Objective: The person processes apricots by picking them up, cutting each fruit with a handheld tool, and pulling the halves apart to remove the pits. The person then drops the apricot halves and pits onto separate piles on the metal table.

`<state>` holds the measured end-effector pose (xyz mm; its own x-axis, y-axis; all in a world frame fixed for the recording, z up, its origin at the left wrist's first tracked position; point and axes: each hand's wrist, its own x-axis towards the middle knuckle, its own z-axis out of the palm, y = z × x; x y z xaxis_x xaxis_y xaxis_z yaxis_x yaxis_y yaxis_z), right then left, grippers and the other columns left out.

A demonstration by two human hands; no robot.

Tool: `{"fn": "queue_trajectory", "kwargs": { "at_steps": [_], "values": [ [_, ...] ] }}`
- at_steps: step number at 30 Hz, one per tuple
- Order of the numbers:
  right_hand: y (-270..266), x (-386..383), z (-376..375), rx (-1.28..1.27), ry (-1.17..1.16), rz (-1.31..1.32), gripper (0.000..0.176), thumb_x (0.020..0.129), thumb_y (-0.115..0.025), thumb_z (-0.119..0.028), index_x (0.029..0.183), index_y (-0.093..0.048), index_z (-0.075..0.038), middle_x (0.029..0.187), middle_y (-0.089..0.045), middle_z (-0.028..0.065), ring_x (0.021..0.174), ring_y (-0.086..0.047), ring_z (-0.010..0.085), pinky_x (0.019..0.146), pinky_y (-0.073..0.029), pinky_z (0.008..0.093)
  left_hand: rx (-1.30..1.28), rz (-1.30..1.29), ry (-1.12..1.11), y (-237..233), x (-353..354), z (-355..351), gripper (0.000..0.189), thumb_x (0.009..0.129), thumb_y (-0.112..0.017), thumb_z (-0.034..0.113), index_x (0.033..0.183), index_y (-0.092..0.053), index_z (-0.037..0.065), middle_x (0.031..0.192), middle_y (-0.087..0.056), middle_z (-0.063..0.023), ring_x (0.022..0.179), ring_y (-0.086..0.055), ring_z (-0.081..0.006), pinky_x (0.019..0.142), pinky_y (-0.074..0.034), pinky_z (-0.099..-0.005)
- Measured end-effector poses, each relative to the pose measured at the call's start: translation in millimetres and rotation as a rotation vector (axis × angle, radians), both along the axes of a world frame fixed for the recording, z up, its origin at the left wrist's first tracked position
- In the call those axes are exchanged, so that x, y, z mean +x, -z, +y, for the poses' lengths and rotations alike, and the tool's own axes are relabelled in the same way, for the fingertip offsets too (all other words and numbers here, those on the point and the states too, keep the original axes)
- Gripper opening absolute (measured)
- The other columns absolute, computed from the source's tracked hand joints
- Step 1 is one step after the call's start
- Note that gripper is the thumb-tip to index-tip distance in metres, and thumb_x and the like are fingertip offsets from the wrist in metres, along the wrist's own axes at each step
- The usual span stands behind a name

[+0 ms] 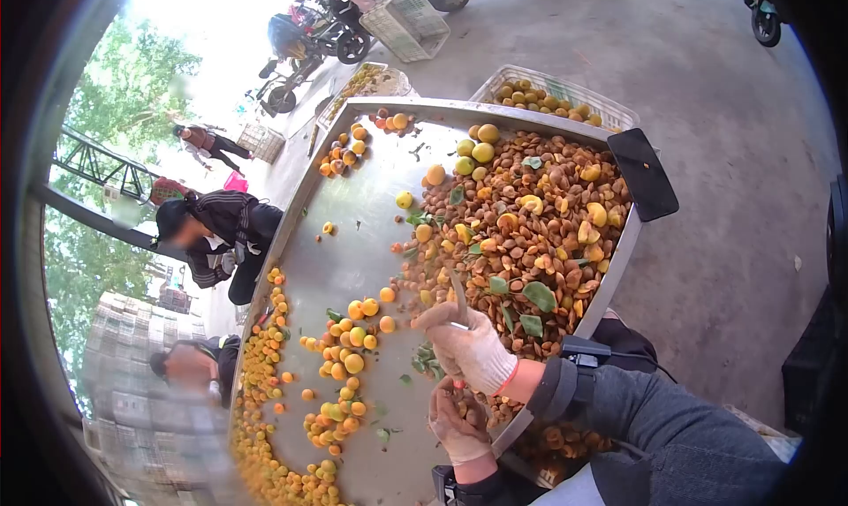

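Observation:
My right hand, the upper one in the head view, wears a whitish work glove. Its fingers are closed around a small knife, whose blade points away over the fruit. Just below it, my gloved left hand is curled at the table's near side. A small reddish bit shows at its fingertips, too little to name. Beside both hands spreads a large heap of brown pits and cut apricot pieces, with green leaves on top. Whole apricots lie farther across the metal table.
A black phone rests on the table's rim. Crates of fruit stand past one end. More apricots line the far edge. Two people are opposite, another walks beyond. Motorbikes and stacked crates stand in the background.

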<state>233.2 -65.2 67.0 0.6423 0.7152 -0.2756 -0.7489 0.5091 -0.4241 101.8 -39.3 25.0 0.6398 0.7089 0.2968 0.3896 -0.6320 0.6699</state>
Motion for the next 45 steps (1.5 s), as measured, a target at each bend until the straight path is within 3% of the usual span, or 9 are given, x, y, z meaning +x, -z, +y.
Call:
{"fn": "queue_trajectory", "kwargs": {
  "at_steps": [2, 11, 22, 28, 30, 34, 36, 39, 45],
  "values": [
    [1, 8, 1, 0.017, 0.002, 0.096, 0.012, 0.086, -0.056, -0.004, 0.096, -0.062, -0.006, 0.053, -0.041, -0.0038, 0.038, -0.033, 0.0069, 0.034, -0.023, 0.0231, -1.078, -0.450, -0.233, -27, 9, -10, 0.033, 0.092, -0.048, 0.009, 0.122, -0.049, -0.002, 0.086, -0.058, -0.0041, 0.065, -0.052, -0.0093, 0.050, -0.039, -0.0181],
    [4, 19, -3, 0.075, 0.147, 0.163, 0.015, 0.090, -0.050, -0.002, 0.099, -0.061, -0.006, 0.055, -0.034, -0.0036, 0.039, -0.028, 0.0076, 0.036, -0.022, 0.0233, -1.365, -0.667, -0.138, -22, 3, 10, 0.042, 0.092, -0.051, 0.012, 0.132, -0.045, 0.000, 0.111, -0.058, -0.0064, 0.071, -0.050, -0.0054, 0.054, -0.039, -0.0136],
    [0, -16, -4, -0.022, 0.109, -0.317, 0.013, 0.090, -0.054, -0.002, 0.099, -0.063, -0.004, 0.055, -0.045, -0.0022, 0.039, -0.038, 0.0069, 0.037, -0.029, 0.0230, -1.311, -0.480, -0.304, -12, -4, 12, 0.033, 0.091, -0.051, 0.012, 0.124, -0.053, 0.007, 0.084, -0.056, -0.0041, 0.051, -0.047, -0.0058, 0.041, -0.033, -0.0156],
    [8, -33, 3, -0.061, -0.016, -0.300, 0.013, 0.090, -0.053, -0.002, 0.098, -0.063, -0.006, 0.057, -0.043, -0.0040, 0.040, -0.034, 0.0050, 0.036, -0.025, 0.0220, -0.020, -0.143, 0.097, 43, -28, 30, 0.039, 0.095, -0.051, 0.032, 0.126, -0.056, 0.008, 0.099, -0.061, -0.0023, 0.070, -0.057, -0.0046, 0.042, -0.036, -0.0159],
    [8, -34, 11, -0.070, -0.013, 0.056, 0.014, 0.090, -0.051, -0.002, 0.097, -0.061, -0.007, 0.056, -0.036, -0.0044, 0.039, -0.027, 0.0054, 0.035, -0.020, 0.0221, -0.996, -0.309, -0.065, 30, -33, 25, 0.035, 0.095, -0.051, 0.026, 0.125, -0.056, 0.008, 0.102, -0.063, -0.0049, 0.068, -0.056, -0.0060, 0.043, -0.038, -0.0185],
    [43, -37, 24, -0.017, -0.058, 0.150, 0.014, 0.091, -0.050, -0.009, 0.103, -0.057, -0.012, 0.056, -0.032, -0.0046, 0.041, -0.028, 0.0077, 0.037, -0.020, 0.0239, -0.565, -0.190, 0.005, 51, -48, 42, 0.013, 0.089, -0.050, 0.012, 0.101, -0.055, 0.007, 0.081, -0.060, -0.0065, 0.066, -0.060, -0.0164, 0.054, -0.047, -0.0251],
    [31, -38, 31, -0.014, -0.064, 0.196, 0.015, 0.091, -0.050, -0.009, 0.105, -0.055, -0.012, 0.056, -0.028, -0.0042, 0.042, -0.028, 0.0084, 0.038, -0.020, 0.0251, -2.017, -0.879, 0.428, 42, -52, 53, 0.038, 0.089, -0.058, 0.007, 0.127, -0.054, 0.007, 0.092, -0.062, -0.0061, 0.065, -0.056, -0.0120, 0.048, -0.044, -0.0236],
    [25, -26, 31, -0.128, 0.095, 0.014, 0.014, 0.091, -0.048, -0.005, 0.098, -0.059, -0.010, 0.056, -0.032, -0.0029, 0.040, -0.029, 0.0088, 0.035, -0.022, 0.0233, -1.428, -0.823, -0.282, 31, -49, 55, 0.045, 0.087, -0.059, 0.002, 0.131, -0.050, 0.005, 0.090, -0.060, -0.0061, 0.070, -0.059, -0.0147, 0.057, -0.050, -0.0237],
    [35, -43, 31, -0.340, -0.117, -0.867, 0.015, 0.087, -0.058, 0.000, 0.100, -0.064, -0.004, 0.085, -0.062, 0.0040, 0.073, -0.059, 0.0087, 0.064, -0.050, 0.0249, -1.371, -1.090, -0.156, 26, -60, 77, 0.047, 0.089, -0.060, 0.005, 0.133, -0.044, 0.002, 0.110, -0.060, -0.0132, 0.093, -0.061, -0.0224, 0.083, -0.052, -0.0337]
  ]
}}
